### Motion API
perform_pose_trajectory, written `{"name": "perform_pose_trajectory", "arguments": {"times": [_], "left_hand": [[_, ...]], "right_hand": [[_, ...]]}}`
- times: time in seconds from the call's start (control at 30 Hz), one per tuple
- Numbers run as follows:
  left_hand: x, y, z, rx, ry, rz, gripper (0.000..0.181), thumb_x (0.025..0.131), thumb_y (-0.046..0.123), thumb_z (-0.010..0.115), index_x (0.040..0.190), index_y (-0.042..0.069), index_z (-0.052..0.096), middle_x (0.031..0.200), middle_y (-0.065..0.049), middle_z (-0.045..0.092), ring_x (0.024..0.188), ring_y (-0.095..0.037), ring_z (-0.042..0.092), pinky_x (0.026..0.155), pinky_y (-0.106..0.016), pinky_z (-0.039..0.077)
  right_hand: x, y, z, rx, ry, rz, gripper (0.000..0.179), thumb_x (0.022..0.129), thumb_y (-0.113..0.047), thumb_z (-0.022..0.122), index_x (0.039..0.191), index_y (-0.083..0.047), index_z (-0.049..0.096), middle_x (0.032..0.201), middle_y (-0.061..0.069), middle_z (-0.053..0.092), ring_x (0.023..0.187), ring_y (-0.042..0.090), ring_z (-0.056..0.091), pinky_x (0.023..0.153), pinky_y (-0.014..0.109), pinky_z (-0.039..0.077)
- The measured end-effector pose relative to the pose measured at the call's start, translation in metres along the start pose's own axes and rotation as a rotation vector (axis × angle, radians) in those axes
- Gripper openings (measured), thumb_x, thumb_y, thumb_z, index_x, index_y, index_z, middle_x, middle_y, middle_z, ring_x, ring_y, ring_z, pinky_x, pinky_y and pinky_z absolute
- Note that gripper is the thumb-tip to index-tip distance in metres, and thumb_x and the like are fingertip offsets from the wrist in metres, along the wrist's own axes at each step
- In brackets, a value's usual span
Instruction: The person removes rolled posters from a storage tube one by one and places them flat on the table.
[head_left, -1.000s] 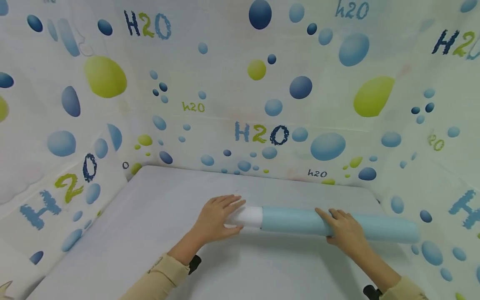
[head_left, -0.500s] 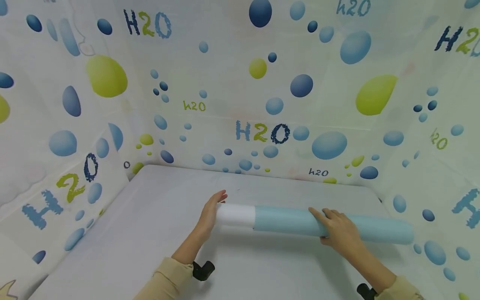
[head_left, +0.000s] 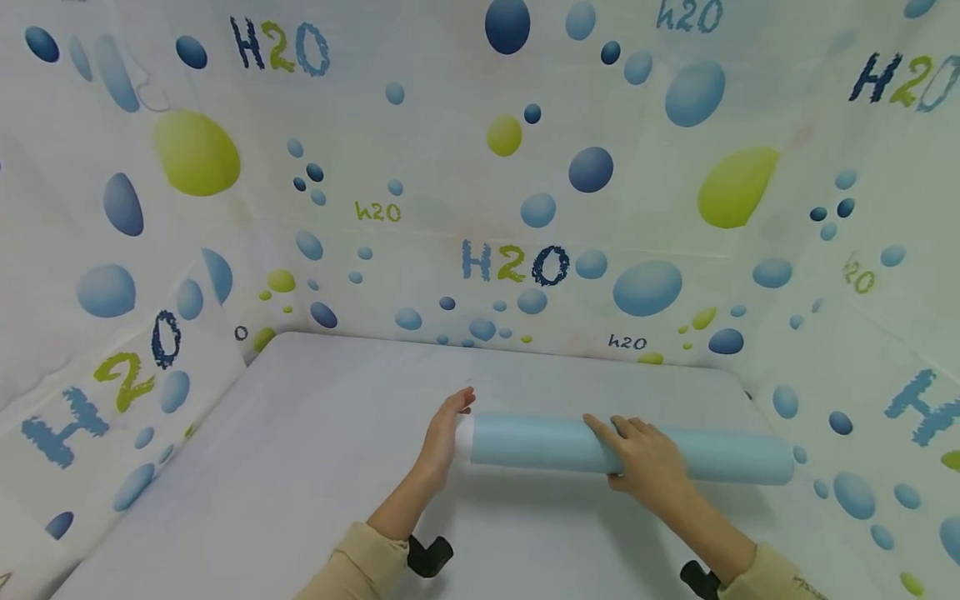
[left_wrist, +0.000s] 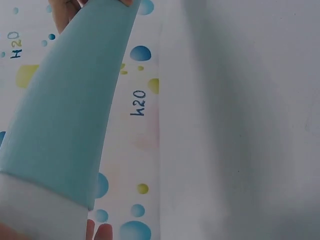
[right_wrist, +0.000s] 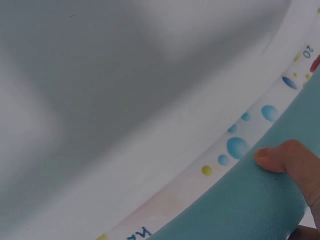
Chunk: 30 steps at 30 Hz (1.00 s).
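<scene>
A long light blue roll (head_left: pixel 536 443) with a leathery surface lies level above the table in the head view. At its left end a short white inner roll (head_left: pixel 465 438) sticks out, wider in the left wrist view (left_wrist: pixel 42 207). My left hand (head_left: pixel 441 442) holds its palm flat against that white end, fingers straight and upright. My right hand (head_left: pixel 648 458) grips the blue roll around its middle, thumb on the near side in the right wrist view. The inside of the roll is hidden.
The white table (head_left: pixel 322 467) extends beneath the roll, which casts a shadow on it. White sheets printed with blue and green drops and "H2O" hang as a back wall (head_left: pixel 435 142) and along both sides. A dark camera (head_left: pixel 430 557) sits on the left wrist.
My left hand has let go its hold around the white inner roll and turned flat against its end, moving right. Most of the white part has slid inside the blue roll, which has shifted left.
</scene>
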<state>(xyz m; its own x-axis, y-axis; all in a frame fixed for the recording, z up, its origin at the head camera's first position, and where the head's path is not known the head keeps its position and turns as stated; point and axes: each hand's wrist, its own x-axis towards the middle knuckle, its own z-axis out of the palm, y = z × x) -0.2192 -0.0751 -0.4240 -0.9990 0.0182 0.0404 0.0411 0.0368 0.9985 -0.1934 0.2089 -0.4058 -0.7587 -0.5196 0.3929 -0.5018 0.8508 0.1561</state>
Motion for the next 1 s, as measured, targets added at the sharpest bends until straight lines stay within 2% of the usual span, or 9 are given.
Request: {"name": "perform_pose_trajectory", "arguments": {"times": [0.23, 0.3, 0.37, 0.43, 0.53, 0.63, 0.73, 0.8, 1.0], "left_hand": [[-0.001, -0.003, 0.008, 0.013, 0.024, -0.002, 0.046, 0.097, 0.032, 0.032, 0.134, 0.007, 0.044, 0.136, -0.013, 0.043, 0.124, -0.032, 0.036, 0.102, -0.054, 0.021], [0.000, -0.003, 0.006, 0.052, 0.039, 0.034, 0.045, 0.098, 0.031, 0.033, 0.134, 0.006, 0.043, 0.136, -0.013, 0.043, 0.125, -0.032, 0.037, 0.102, -0.052, 0.023], [0.000, 0.000, 0.003, 0.161, 0.060, 0.125, 0.043, 0.097, 0.029, 0.037, 0.133, 0.007, 0.044, 0.136, -0.013, 0.043, 0.124, -0.032, 0.038, 0.101, -0.051, 0.026], [-0.001, 0.004, -0.001, 0.365, 0.073, 0.283, 0.042, 0.095, 0.029, 0.046, 0.131, 0.008, 0.047, 0.134, -0.011, 0.046, 0.122, -0.031, 0.041, 0.098, -0.051, 0.031], [-0.004, 0.014, -0.003, 0.777, 0.064, 0.554, 0.046, 0.086, 0.034, 0.060, 0.127, 0.013, 0.053, 0.128, -0.007, 0.051, 0.119, -0.029, 0.044, 0.095, -0.055, 0.032], [-0.010, 0.020, 0.003, 1.132, -0.049, 0.717, 0.060, 0.077, 0.045, 0.068, 0.127, 0.017, 0.053, 0.125, -0.006, 0.053, 0.117, -0.030, 0.045, 0.093, -0.058, 0.032], [-0.013, 0.018, 0.012, 1.369, -0.168, 0.723, 0.076, 0.070, 0.051, 0.073, 0.133, 0.019, 0.046, 0.126, -0.006, 0.051, 0.116, -0.029, 0.046, 0.092, -0.058, 0.034], [-0.012, 0.014, 0.016, 1.462, -0.197, 0.694, 0.082, 0.067, 0.049, 0.076, 0.135, 0.020, 0.043, 0.125, -0.006, 0.050, 0.114, -0.027, 0.047, 0.091, -0.055, 0.036], [-0.005, 0.003, 0.013, 1.489, -0.185, 0.688, 0.079, 0.065, 0.039, 0.081, 0.133, 0.021, 0.044, 0.120, -0.005, 0.052, 0.107, -0.025, 0.050, 0.084, -0.051, 0.039]], "right_hand": [[0.012, -0.017, 0.005, 0.018, 0.038, -0.025, 0.087, 0.048, -0.023, 0.090, 0.126, -0.016, 0.054, 0.098, 0.013, 0.062, 0.085, 0.031, 0.060, 0.072, 0.044, 0.050], [0.014, -0.020, 0.008, 0.019, 0.028, -0.019, 0.087, 0.048, -0.024, 0.090, 0.127, -0.017, 0.053, 0.098, 0.012, 0.062, 0.085, 0.030, 0.060, 0.071, 0.043, 0.050], [0.016, -0.023, 0.010, 0.024, 0.012, -0.008, 0.086, 0.049, -0.025, 0.089, 0.127, -0.018, 0.053, 0.098, 0.011, 0.061, 0.085, 0.030, 0.060, 0.070, 0.042, 0.050], [0.019, -0.026, 0.012, 0.036, -0.003, -0.003, 0.086, 0.050, -0.026, 0.089, 0.128, -0.019, 0.052, 0.099, 0.011, 0.061, 0.085, 0.030, 0.060, 0.070, 0.042, 0.050], [0.024, -0.031, 0.013, 0.051, -0.020, -0.002, 0.085, 0.051, -0.026, 0.089, 0.128, -0.019, 0.052, 0.099, 0.012, 0.062, 0.085, 0.030, 0.060, 0.069, 0.043, 0.050], [0.029, -0.036, 0.015, 0.031, -0.030, -0.010, 0.084, 0.051, -0.027, 0.089, 0.127, -0.018, 0.053, 0.099, 0.012, 0.062, 0.085, 0.030, 0.060, 0.070, 0.042, 0.051], [0.033, -0.040, 0.017, 0.014, -0.028, -0.013, 0.084, 0.051, -0.028, 0.089, 0.127, -0.018, 0.054, 0.099, 0.012, 0.062, 0.085, 0.030, 0.061, 0.071, 0.042, 0.051], [0.036, -0.042, 0.018, 0.009, -0.026, -0.014, 0.084, 0.051, -0.028, 0.089, 0.126, -0.017, 0.055, 0.099, 0.012, 0.062, 0.086, 0.030, 0.061, 0.071, 0.042, 0.051], [0.040, -0.044, 0.026, 0.014, 0.008, -0.026, 0.082, 0.051, -0.029, 0.089, 0.125, -0.016, 0.055, 0.102, 0.011, 0.062, 0.088, 0.030, 0.061, 0.074, 0.043, 0.050]]}}
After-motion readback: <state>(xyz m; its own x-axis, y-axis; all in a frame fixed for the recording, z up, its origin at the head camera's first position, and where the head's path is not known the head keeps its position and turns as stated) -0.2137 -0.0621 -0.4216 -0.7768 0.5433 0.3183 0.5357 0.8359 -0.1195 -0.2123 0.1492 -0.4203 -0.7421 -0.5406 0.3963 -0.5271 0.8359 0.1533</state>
